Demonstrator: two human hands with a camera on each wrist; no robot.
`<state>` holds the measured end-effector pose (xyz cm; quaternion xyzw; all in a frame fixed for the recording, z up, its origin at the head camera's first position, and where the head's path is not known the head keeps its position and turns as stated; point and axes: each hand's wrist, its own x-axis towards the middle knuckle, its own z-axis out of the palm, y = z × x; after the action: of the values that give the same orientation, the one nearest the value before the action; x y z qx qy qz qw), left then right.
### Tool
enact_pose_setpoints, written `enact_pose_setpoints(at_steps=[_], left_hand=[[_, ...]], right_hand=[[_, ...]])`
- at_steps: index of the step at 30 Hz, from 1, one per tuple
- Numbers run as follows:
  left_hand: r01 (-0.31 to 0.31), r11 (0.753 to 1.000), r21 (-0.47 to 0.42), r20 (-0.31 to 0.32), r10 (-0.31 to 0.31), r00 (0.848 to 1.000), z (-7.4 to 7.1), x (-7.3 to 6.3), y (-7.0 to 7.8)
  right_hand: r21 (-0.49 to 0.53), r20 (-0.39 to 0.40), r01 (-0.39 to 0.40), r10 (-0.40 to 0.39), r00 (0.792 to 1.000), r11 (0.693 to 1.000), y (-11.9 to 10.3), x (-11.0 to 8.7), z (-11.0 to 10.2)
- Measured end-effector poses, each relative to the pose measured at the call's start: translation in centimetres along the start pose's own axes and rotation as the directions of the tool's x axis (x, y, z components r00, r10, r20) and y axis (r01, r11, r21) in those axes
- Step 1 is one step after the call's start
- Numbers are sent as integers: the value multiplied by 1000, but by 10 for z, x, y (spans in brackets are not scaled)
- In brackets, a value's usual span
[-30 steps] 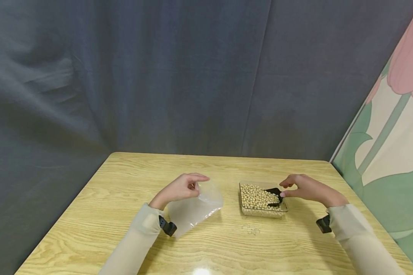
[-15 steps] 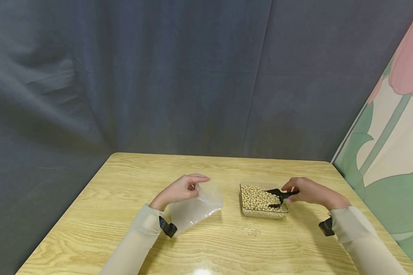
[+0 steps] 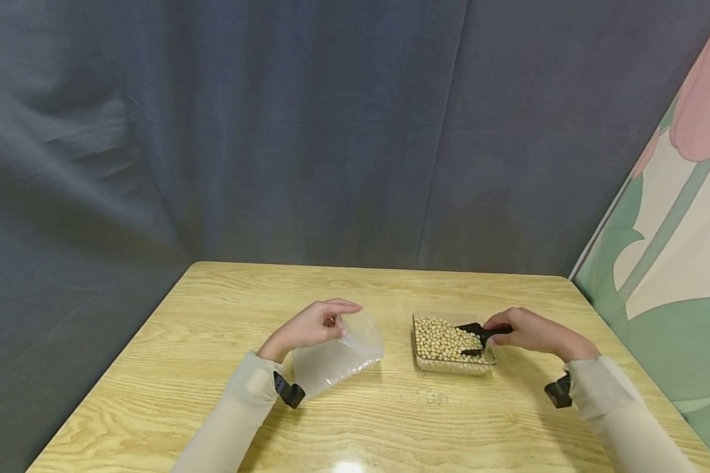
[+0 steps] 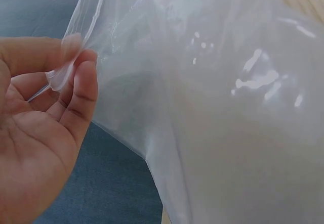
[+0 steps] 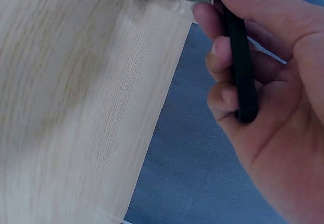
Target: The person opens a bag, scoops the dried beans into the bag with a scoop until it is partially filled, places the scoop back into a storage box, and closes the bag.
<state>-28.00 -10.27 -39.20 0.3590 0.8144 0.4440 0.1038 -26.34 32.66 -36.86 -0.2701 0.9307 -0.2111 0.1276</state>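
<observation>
Evidently, in the head view, both hands are working over a wooden table [image 3: 438, 440]. The left hand [image 3: 309, 326] is pinching a clear plastic bag [image 3: 334, 371], which is drooping from the fingers toward the person. The right hand [image 3: 529, 334] is gripping a black scoop [image 3: 478, 333], whose bowl is resting among pale round beans [image 3: 440, 338], probably soybeans, in a clear rectangular container [image 3: 453, 369] to the right of the bag and apart from it. Judging by looks, the scoop is stiff and light, gaining weight as it fills; the beans are hard, slippery against one another and likely to roll off if the bowl tips.

In the left wrist view, the thumb and fingers are clamping the bag's edge, near what is looking like a zip strip. The film is creasing and shining, so it is probably thin, limp and slick; the ribbed rim should be the firmest hold.

In the right wrist view, the fingers and thumb are wrapping the slim handle, its butt lying against the palm. That seems the right place to hold it, the thumb near the neck checking any twist.
</observation>
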Motion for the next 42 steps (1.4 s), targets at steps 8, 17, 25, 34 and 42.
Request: enact_pose_setpoints(at_steps=[8,17,25,34,42], left_hand=[[-6,1000,-6,12,6,1000,0,-1,0],[11,1000,-8,17,-11,1000,1,-1,2],[24,1000,-18,20,-23,1000,2,0,1],[1,1000,-5,26,-1,1000,2,2,1],[-17,1000,-9,29,18,999,3,2,2]], right_hand=[[-21,21,14,-13,1000,1000,-2,0,1],[-102,-8,53,-54,998,993,-6,0,-3],[-102,-63,112,-119,991,988,0,0,-1],[-128,-73,135,-145,987,983,-3,0,-3],[-102,-48,103,-108,993,989,-6,1,-3]])
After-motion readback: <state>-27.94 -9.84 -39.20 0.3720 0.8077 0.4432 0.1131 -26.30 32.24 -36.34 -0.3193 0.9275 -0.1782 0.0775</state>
